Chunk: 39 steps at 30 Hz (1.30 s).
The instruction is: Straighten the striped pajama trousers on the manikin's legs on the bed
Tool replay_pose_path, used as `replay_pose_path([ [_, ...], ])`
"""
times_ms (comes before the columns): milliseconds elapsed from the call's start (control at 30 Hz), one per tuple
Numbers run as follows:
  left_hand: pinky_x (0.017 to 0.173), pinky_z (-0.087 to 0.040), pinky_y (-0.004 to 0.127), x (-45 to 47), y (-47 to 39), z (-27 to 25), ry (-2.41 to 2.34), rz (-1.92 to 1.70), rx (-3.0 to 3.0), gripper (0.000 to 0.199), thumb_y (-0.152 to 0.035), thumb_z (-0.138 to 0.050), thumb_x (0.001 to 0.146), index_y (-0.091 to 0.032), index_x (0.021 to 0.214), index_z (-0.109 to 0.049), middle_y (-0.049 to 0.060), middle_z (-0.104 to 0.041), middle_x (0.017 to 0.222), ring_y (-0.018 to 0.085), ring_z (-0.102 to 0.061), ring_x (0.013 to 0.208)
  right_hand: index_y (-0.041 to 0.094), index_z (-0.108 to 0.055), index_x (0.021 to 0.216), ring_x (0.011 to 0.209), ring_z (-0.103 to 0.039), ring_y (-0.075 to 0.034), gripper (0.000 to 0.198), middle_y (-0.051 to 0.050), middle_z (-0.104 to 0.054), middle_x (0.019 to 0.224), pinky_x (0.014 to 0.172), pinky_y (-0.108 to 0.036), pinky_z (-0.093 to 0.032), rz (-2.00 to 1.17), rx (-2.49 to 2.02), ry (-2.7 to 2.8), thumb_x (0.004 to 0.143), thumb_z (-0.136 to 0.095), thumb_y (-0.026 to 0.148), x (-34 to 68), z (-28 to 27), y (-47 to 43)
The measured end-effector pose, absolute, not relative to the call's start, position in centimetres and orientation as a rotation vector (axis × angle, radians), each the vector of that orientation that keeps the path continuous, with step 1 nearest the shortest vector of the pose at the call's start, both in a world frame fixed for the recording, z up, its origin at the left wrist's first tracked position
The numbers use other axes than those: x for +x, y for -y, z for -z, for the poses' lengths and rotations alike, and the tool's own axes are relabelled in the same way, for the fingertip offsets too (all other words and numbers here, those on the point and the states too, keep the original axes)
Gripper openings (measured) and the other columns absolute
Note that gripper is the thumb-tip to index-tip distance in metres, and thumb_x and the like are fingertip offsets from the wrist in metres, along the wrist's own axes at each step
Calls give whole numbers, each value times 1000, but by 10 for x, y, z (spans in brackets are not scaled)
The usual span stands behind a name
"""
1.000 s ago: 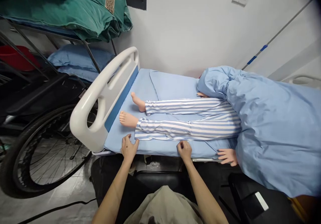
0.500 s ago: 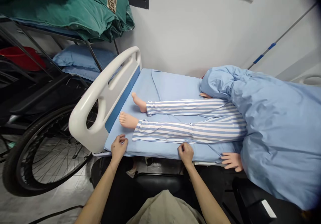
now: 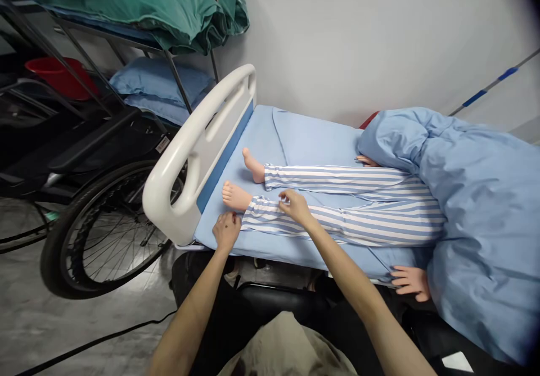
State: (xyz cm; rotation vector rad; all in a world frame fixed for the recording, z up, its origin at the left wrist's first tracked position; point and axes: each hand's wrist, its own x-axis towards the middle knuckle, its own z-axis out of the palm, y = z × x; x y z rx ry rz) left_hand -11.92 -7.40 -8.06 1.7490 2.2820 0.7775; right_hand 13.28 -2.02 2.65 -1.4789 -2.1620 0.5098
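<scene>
Dummy (image 3: pixel 333 177) lies on its back on the bed (image 3: pixel 312 134), feet toward the footboard (image 3: pixel 164 188), striped trousers (image 3: pixel 375 225) on both legs. Left hand (image 3: pixel 226 231) is at the bed's near edge, just beside the near foot (image 3: pixel 236 196) and its trouser cuff; fingers curled, can't tell if they grip the cuff. Right hand (image 3: pixel 294 206) is over the near shin, fingers bent, thumb and index apart, loosely open; can't tell if it touches the cloth. Quilt (image 3: pixel 485 196) covers the upper body, dummy's near palm (image 3: pixel 411 282) sticking out. Wheelchair (image 3: pixel 97 140) stands beside the footboard.
</scene>
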Motion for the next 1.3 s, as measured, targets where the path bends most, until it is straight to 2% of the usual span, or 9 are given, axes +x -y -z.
replay_pose_path([
  [133, 77, -41, 34, -119, 76, 80, -2267, -771, 1764, 21, -22, -47, 87, -19, 90, -67, 12, -72, 93, 29, -62, 97, 14, -57, 125, 116, -53, -28, 44, -14, -59, 128, 98, -37, -43, -295, -1622, 2366, 82, -61, 21, 86, -36, -49],
  [300, 73, -38, 34, -118, 77, 85, -2293, -784, 1783, 17, -22, -47, 86, -19, 82, -64, 11, -70, 87, 28, -62, 93, 10, -43, 139, 126, -46, -33, 67, -22, -50, 138, 104, -47, -36, -110, -1802, 2488, 78, -70, 19, 55, -21, -96],
  [633, 69, -37, 33, -116, 76, 81, -2198, -977, 1516, 12, -26, -51, 77, -21, 71, -59, 7, -61, 71, 25, -58, 80, 12, -54, 116, 108, -58, -29, 26, -16, -64, 112, 97, -42, -34, -19, -1939, 2443, 90, -52, 15, 61, 8, -117],
  [800, 57, -38, 29, -79, 101, 20, -1650, -1284, 1002, 15, -35, -58, 76, -21, 79, -61, -3, -42, 51, 15, -44, 52, 11, -57, 111, 102, -61, -28, 32, -15, -67, 105, 92, -39, -37, -69, -1934, 2435, 85, -66, 28, 60, 6, -123],
  [900, 69, -49, 31, -43, 89, -26, -1219, -1348, 799, 27, -33, -63, 74, -19, 98, -63, 7, -67, 82, 21, -64, 79, 12, -59, 105, 96, -62, -27, 35, -15, -68, 97, 90, -38, -39, -160, -1983, 2376, 86, -67, 40, 60, 5, -124],
  [967, 83, -52, 34, -24, 59, -43, -1009, -1392, 644, 36, -28, -59, 76, -19, 111, -59, 13, -68, 108, 24, -65, 102, 12, -59, 104, 96, -62, -26, 32, -16, -67, 97, 90, -39, -38, -173, -1968, 2354, 92, -58, 41, 60, 4, -124],
  [1000, 85, -52, 34, -19, 39, -46, -988, -1410, 510, 32, -27, -54, 79, -19, 109, -57, 13, -67, 110, 23, -65, 104, 12, -59, 106, 97, -62, -26, 31, -16, -67, 98, 90, -39, -38, -169, -1949, 2360, 94, -55, 41, 60, 4, -124],
  [1133, 80, -51, 30, -14, -39, -31, -1204, -1244, -108, 7, -23, -43, 87, -19, 88, -48, 10, -62, 87, 19, -63, 93, 11, -56, 115, 104, -60, -26, 31, -18, -66, 109, 94, -40, -37, -142, -1925, 2425, 94, -55, 33, 60, 5, -122],
  [1300, 68, -52, 28, -14, -84, -20, -1207, -1222, -236, 34, -44, -20, 99, -24, 79, -39, 5, -52, 76, 20, -61, 90, 12, -55, 121, 112, -59, -26, 29, -17, -66, 118, 100, -41, -37, -75, -1914, 2435, 94, -51, 21, 61, 11, -128],
])
